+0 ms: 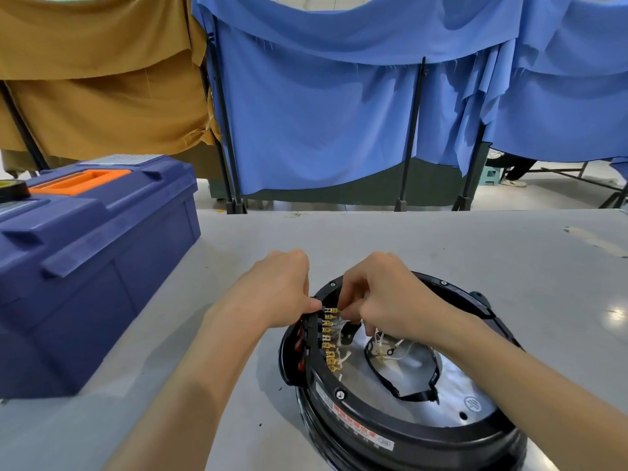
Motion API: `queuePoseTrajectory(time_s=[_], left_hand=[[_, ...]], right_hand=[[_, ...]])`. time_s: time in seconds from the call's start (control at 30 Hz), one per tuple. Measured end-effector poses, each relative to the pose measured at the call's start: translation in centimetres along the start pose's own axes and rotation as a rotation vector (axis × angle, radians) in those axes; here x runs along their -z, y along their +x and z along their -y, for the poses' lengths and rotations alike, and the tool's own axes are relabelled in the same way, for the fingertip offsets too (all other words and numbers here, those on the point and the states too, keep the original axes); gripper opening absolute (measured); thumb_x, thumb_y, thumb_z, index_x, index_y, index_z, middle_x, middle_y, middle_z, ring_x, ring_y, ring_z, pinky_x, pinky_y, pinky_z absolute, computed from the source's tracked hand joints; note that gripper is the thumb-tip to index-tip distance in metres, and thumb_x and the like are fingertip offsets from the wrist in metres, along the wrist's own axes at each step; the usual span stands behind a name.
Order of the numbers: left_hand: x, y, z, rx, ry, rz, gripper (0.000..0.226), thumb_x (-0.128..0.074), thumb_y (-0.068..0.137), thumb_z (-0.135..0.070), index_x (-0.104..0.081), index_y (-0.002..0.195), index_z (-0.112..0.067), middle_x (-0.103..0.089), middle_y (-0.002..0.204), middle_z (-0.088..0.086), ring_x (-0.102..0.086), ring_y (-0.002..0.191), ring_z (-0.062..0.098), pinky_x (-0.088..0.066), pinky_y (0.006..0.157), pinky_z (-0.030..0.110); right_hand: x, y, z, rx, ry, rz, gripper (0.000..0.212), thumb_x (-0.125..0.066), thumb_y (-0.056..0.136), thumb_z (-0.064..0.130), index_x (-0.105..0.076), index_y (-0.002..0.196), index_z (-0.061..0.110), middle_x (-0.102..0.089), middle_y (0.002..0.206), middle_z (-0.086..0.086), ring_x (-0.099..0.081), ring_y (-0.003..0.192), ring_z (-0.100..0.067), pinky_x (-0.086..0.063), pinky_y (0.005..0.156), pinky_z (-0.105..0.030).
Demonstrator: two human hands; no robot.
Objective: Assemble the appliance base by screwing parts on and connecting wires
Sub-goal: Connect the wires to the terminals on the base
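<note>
The base (441, 436) lay upside down on the tabletop (441, 239), close in front of the person and to the right of a blue toolbox (85, 253), so its wiring faced upward within easy reach. The left hand (278, 290) gripped the base's rim at the switch panel, thumb pressed against its edge and fingers curled behind, apparently to stop the panel shifting. The right hand (384, 300) pinched the top connector (334, 310) of a row of brass connectors (329, 345), probably to seat it on its tab. Loose white wires (387, 346) trailed beneath that hand over the metal plate (452, 385), seemingly not yet attached.
</note>
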State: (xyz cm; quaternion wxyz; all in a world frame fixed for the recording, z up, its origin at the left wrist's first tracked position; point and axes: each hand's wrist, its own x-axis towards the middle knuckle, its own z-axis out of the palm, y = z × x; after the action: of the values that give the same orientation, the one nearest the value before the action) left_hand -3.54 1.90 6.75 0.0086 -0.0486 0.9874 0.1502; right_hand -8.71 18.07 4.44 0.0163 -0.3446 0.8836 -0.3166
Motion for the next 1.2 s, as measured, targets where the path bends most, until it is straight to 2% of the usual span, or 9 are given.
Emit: queuePoseTrajectory(time_s=[0.17,0.27,0.4,0.77,0.9,0.97,1.03,1.13,1.2], left_hand=[[-0.1,0.4,0.3,-0.010,-0.031,0.002,0.036,-0.069,0.089,-0.030,-0.051,0.061,-0.017,-0.055,0.063,-0.001,-0.053,0.062,0.015,-0.051,0.072,0.032],[-0.2,0.6,0.5,-0.018,-0.051,0.020,0.040,-0.068,0.090,-0.027,-0.056,0.053,-0.016,-0.057,0.049,-0.004,-0.051,0.052,0.008,-0.045,0.062,0.026],[-0.2,0.9,0.9,-0.024,-0.094,0.049,0.043,-0.068,0.090,-0.027,-0.058,0.049,-0.018,-0.053,0.038,-0.009,-0.048,0.039,-0.002,-0.041,0.057,0.022],[-0.4,1.2,1.2,-0.041,-0.152,0.074,0.043,-0.070,0.088,-0.024,-0.059,0.047,-0.017,-0.053,0.037,-0.009,-0.046,0.036,-0.003,-0.038,0.053,0.020],[-0.2,1.1,1.2,-0.034,-0.190,0.084,0.043,-0.071,0.088,-0.024,-0.060,0.047,-0.017,-0.053,0.038,-0.009,-0.046,0.036,-0.002,-0.040,0.057,0.021],[-0.1,1.0,1.4,-0.038,-0.208,0.095,0.044,-0.071,0.088,-0.025,-0.060,0.046,-0.018,-0.053,0.038,-0.009,-0.046,0.037,-0.002,-0.040,0.057,0.021],[0.0,0.9,1.6,-0.037,-0.215,0.105,0.043,-0.070,0.088,-0.027,-0.061,0.048,-0.018,-0.054,0.040,-0.009,-0.047,0.039,-0.001,-0.040,0.056,0.019],[0.2,1.0,2.6,-0.002,-0.308,0.136,0.035,-0.068,0.091,-0.026,-0.068,0.058,-0.014,-0.061,0.048,-0.006,-0.051,0.044,0.001,-0.045,0.061,0.018],[-0.1,1.5,3.7,0.041,-0.400,0.063,0.027,-0.066,0.092,-0.021,-0.071,0.068,-0.008,-0.065,0.054,-0.003,-0.053,0.045,0.004,-0.045,0.054,0.014]], right_hand=[[-0.5,0.0,0.4,-0.035,-0.039,-0.012,0.026,-0.070,0.076,-0.002,-0.065,0.061,0.019,-0.059,0.053,0.009,-0.054,0.041,0.000,-0.046,0.049,-0.022],[-0.8,0.2,0.7,-0.044,-0.084,-0.034,0.027,-0.066,0.076,-0.002,-0.062,0.060,0.020,-0.059,0.057,0.007,-0.054,0.049,-0.005,-0.045,0.051,-0.022],[-1.2,0.4,1.0,-0.024,-0.125,-0.060,0.029,-0.067,0.075,0.000,-0.058,0.058,0.021,-0.061,0.063,0.002,-0.061,0.065,-0.018,-0.050,0.057,-0.027],[-2.1,0.3,1.6,-0.018,-0.107,-0.089,0.023,-0.060,0.071,-0.002,-0.054,0.060,0.018,-0.053,0.062,0.004,-0.055,0.066,-0.020,-0.040,0.055,-0.025],[-1.8,0.3,1.4,-0.046,-0.066,-0.089,0.027,-0.065,0.075,-0.001,-0.057,0.059,0.020,-0.056,0.058,0.006,-0.057,0.060,-0.015,-0.049,0.057,-0.029],[-1.3,0.3,1.2,-0.055,-0.013,-0.043,0.024,-0.068,0.077,0.000,-0.062,0.061,0.017,-0.057,0.048,0.008,-0.056,0.049,-0.006,-0.053,0.056,-0.031],[-0.6,0.2,1.1,-0.046,0.031,-0.009,0.024,-0.073,0.083,0.015,-0.066,0.060,0.012,-0.060,0.045,0.002,-0.053,0.040,-0.005,-0.050,0.051,-0.028],[0.2,0.3,0.8,-0.030,-0.006,-0.176,0.041,-0.068,0.089,0.035,-0.069,0.064,0.003,-0.063,0.052,-0.013,-0.058,0.046,-0.023,-0.054,0.057,-0.036],[0.9,0.4,0.2,-0.049,-0.105,-0.323,0.033,-0.066,0.091,0.036,-0.073,0.073,0.010,-0.066,0.059,-0.003,-0.062,0.059,-0.021,-0.054,0.064,-0.034]])
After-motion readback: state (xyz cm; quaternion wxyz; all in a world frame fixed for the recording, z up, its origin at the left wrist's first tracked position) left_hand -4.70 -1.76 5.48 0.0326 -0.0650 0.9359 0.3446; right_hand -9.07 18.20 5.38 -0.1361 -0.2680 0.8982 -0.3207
